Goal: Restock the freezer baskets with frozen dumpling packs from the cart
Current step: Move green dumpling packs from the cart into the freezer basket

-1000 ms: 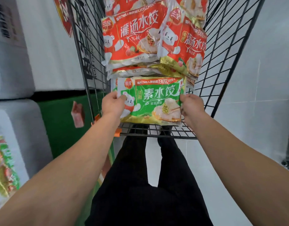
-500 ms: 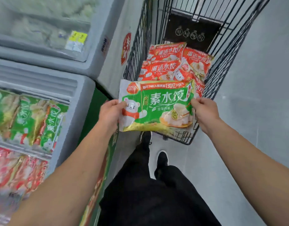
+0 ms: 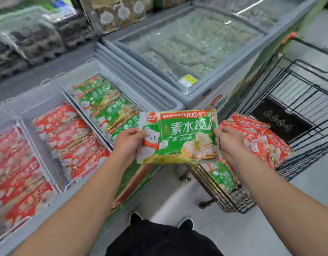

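A green dumpling pack (image 3: 179, 137) hangs in the air between the freezer and the cart. My left hand (image 3: 127, 140) grips its left edge and my right hand (image 3: 228, 141) grips its right edge. The black wire cart (image 3: 296, 111) stands at the right with red dumpling packs (image 3: 255, 133) and one more green pack (image 3: 222, 176) in it. At the left, the open freezer (image 3: 48, 89) holds a basket of green packs (image 3: 106, 106) and baskets of red packs (image 3: 67, 137).
A second chest freezer (image 3: 196, 93) with glass lids stands behind, its yellow price tag (image 3: 189, 80) on the glass. Shelves of packaged goods (image 3: 30, 39) run along the back left. My legs and shoes (image 3: 135, 218) are on the grey floor below.
The green pack has been lifted out of the cart and carried left toward the freezer, both hands still on its edges. My view has swung left, bringing the freezer baskets into sight.
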